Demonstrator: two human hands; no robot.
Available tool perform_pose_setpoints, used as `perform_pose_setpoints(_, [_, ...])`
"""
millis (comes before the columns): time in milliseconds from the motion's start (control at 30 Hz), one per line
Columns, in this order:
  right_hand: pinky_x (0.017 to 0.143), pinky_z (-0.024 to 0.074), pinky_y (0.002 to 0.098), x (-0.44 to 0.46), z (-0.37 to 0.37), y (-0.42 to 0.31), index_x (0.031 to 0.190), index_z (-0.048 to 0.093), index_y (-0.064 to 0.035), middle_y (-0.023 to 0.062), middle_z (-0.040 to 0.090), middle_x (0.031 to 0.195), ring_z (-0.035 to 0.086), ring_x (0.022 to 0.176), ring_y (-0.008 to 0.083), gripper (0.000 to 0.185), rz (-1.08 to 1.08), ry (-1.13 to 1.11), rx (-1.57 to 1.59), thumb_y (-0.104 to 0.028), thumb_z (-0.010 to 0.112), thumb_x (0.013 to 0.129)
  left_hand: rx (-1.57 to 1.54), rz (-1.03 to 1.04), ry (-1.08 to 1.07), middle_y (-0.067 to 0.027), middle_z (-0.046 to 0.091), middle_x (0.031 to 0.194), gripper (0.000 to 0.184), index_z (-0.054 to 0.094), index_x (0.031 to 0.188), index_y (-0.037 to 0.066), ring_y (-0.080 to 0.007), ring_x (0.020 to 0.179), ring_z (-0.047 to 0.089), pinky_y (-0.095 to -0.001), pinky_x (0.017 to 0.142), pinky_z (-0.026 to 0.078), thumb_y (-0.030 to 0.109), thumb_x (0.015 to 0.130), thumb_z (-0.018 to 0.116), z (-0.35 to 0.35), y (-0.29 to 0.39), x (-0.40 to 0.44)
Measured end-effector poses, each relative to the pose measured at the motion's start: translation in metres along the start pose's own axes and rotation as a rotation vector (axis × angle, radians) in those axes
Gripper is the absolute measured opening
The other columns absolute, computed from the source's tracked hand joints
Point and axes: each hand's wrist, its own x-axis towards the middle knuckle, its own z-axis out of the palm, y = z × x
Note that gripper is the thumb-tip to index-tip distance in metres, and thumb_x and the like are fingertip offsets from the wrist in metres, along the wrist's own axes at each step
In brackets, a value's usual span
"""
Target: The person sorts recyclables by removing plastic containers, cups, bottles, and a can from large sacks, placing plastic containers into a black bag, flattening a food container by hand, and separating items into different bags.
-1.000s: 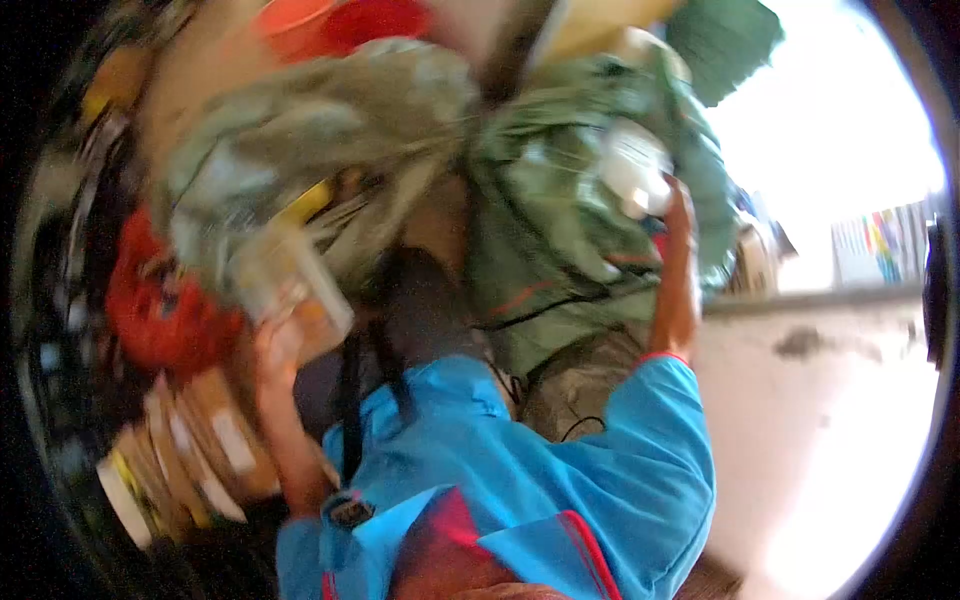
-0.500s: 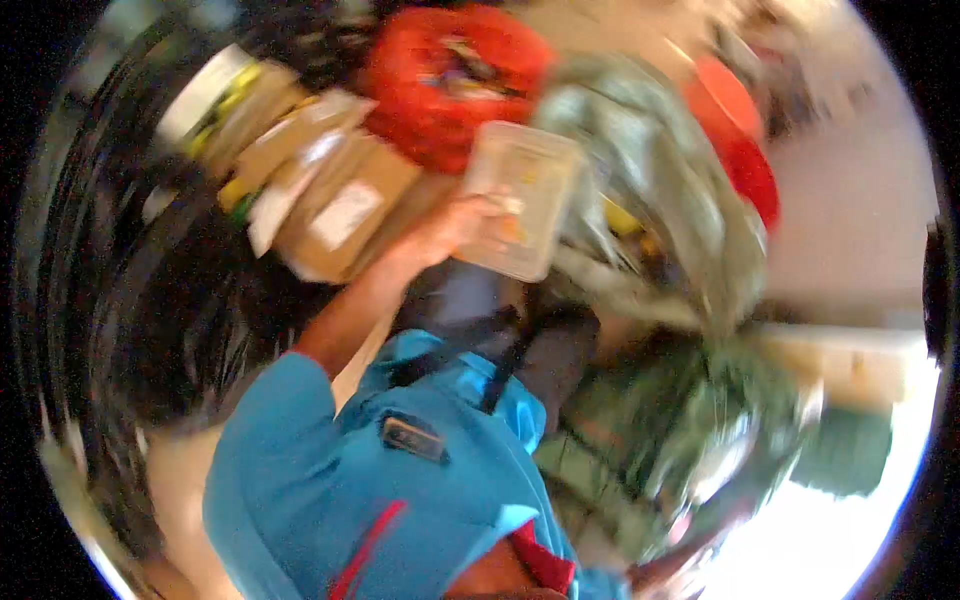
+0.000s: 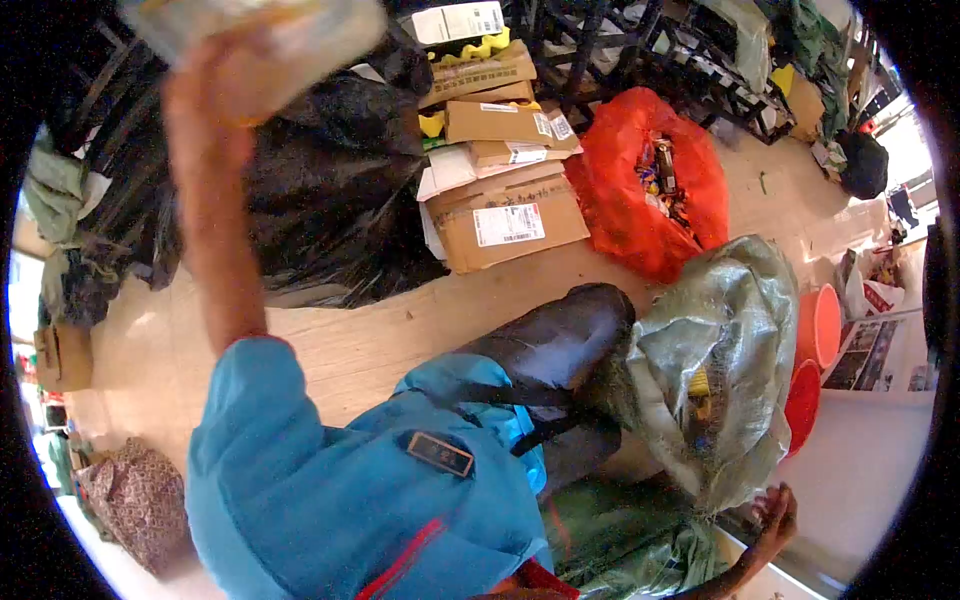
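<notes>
My left hand (image 3: 225, 75), blurred, is raised at the upper left and grips a clear plastic container (image 3: 310, 50), partly cut off by the top edge of the view. Something orange shows on or in it. My right hand (image 3: 775, 515) is low on the right, beside the lower edge of a greyish-green woven sack (image 3: 730, 310). Its fingers are loosely bent and apart, with nothing visible in them; whether they touch the sack I cannot tell. The sack's mouth gapes, showing something yellow inside.
Flattened cardboard boxes (image 3: 510, 225) are stacked ahead, between black plastic sheeting (image 3: 330, 190) and a red bag (image 3: 620, 170) of small wrapped items. Red tubs (image 3: 820, 325) stand behind the woven sack. A dark green sack (image 3: 640, 540) lies by my legs. A patterned bundle (image 3: 140, 500) sits at far left.
My left hand has carried the plastic container from in front of the red bag to the upper left, over the black sheeting. The view has turned left, and my right hand now shows beside the woven sack.
</notes>
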Motion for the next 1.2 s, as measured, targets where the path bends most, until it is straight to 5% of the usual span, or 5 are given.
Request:
perform_pose_setpoints(133, [0.066,0.0466,0.0245,0.041,0.045,0.008,0.112,0.060,0.0005,0.0070,0.063,0.090,0.057,0.077,0.0123,0.036,-0.170,-0.109,-0.061,-0.029,0.055,0.092,0.389,0.343,0.050,-0.0140,0.062,0.105,0.034,0.058,0.110,-0.002,-0.0211,0.095,0.060,-0.0317,0.081,0.050,0.023,0.086,0.057,-0.047,0.070,0.045])
perform_pose_setpoints(467, [0.062,0.0468,0.0304,0.110,0.149,0.119,0.103,0.063,0.0019,0.0069,0.065,0.076,0.059,0.070,0.0145,0.035,-0.009,-0.399,-0.366,-0.029,0.057,0.088,1.218,0.101,-0.443,-0.0140,0.059,0.110,0.040,0.054,0.116,0.000,-0.0212,0.099,0.058,-0.0326,0.084,0.048,0.024,0.084,0.061,-0.077,-0.142,-0.010])
perform_pose_setpoints(800, [0.070,0.0461,0.0472,0.144,0.160,0.143,0.089,0.062,0.0028,0.0258,0.062,0.079,0.061,0.081,0.0411,0.042,-0.236,0.086,-0.647,-0.038,0.063,0.078,1.405,0.043,-0.665,-0.0141,0.057,0.115,0.048,0.051,0.121,0.002,-0.0213,0.103,0.056,-0.0335,0.087,0.047,0.024,0.081,0.065,-0.075,-0.164,-0.007])
perform_pose_setpoints(1000, [0.086,0.0452,0.0411,0.200,0.064,0.097,0.114,0.056,-0.0006,0.0245,0.059,0.111,0.058,0.103,0.0365,0.056,-0.242,0.301,-0.573,-0.040,0.065,0.076,1.525,0.102,-0.770,-0.0141,0.055,0.118,0.053,0.049,0.124,0.003,-0.0213,0.106,0.055,-0.0341,0.089,0.046,0.025,0.080,0.068,-0.043,-0.135,0.014])
perform_pose_setpoints(1200, [0.088,0.0448,0.0404,0.226,0.038,0.064,0.116,0.055,-0.0013,0.0206,0.061,0.111,0.058,0.104,0.0347,0.060,-0.352,0.402,-0.622,-0.042,0.066,0.074,1.309,0.404,-0.993,-0.0141,0.054,0.121,0.059,0.047,0.128,0.004,-0.0214,0.108,0.054,-0.0346,0.090,0.045,0.026,0.078,0.070,0.079,-0.051,-0.010])
